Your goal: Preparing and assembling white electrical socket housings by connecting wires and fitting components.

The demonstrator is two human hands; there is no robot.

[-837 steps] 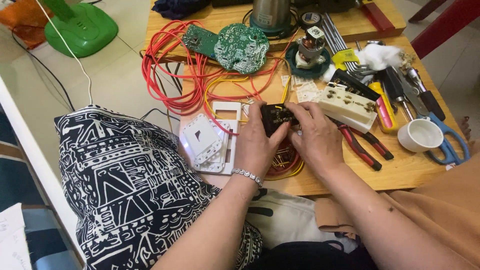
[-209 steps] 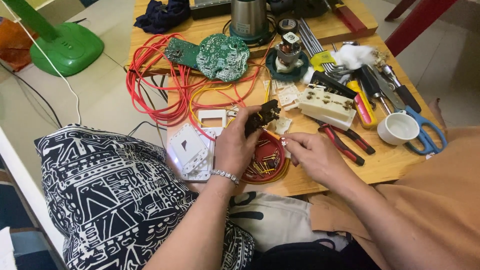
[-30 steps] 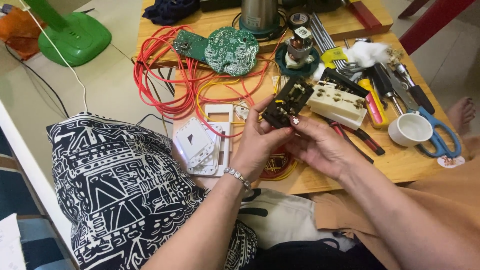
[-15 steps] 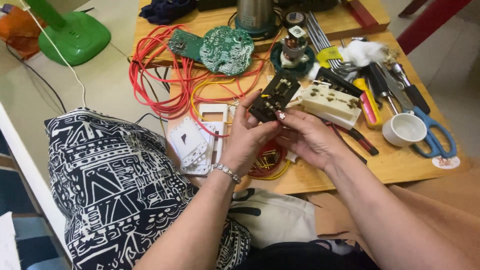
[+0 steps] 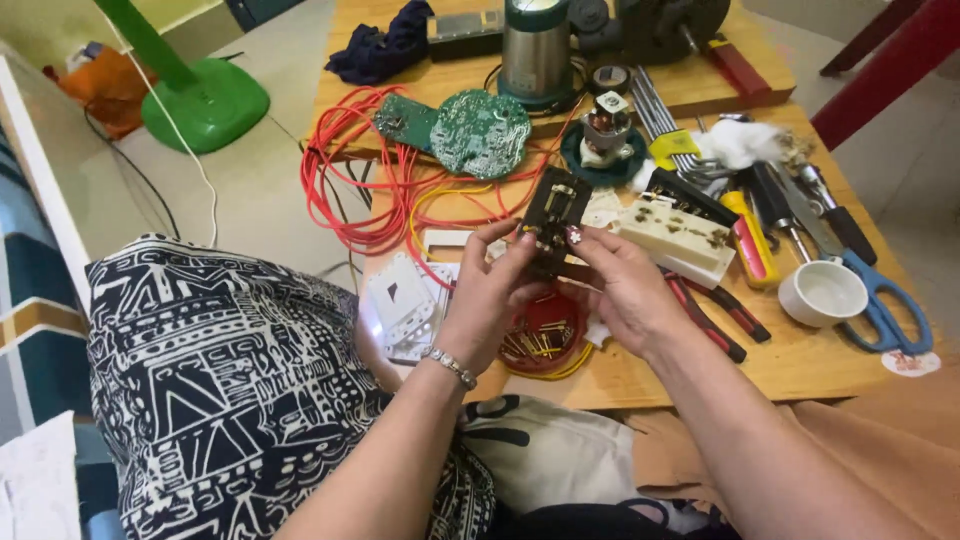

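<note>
On the wooden table (image 5: 800, 365): tangled red wire (image 5: 345, 185), a round green circuit board (image 5: 482, 132), a steel kettle (image 5: 535, 52), a cream socket block (image 5: 672, 234), red-handled pliers (image 5: 712, 318), a white cup (image 5: 822, 293), blue scissors (image 5: 885, 310); beyond, on the floor, a green fan base (image 5: 205, 108).

A home repair corner: a low wooden table (image 5: 800, 365) on a tiled floor, crowded with red wire (image 5: 345, 190), green circuit boards (image 5: 480, 130), screwdrivers (image 5: 790, 215), pliers (image 5: 715, 315) and scissors (image 5: 885, 305), beside a green fan base (image 5: 205, 105).
</note>
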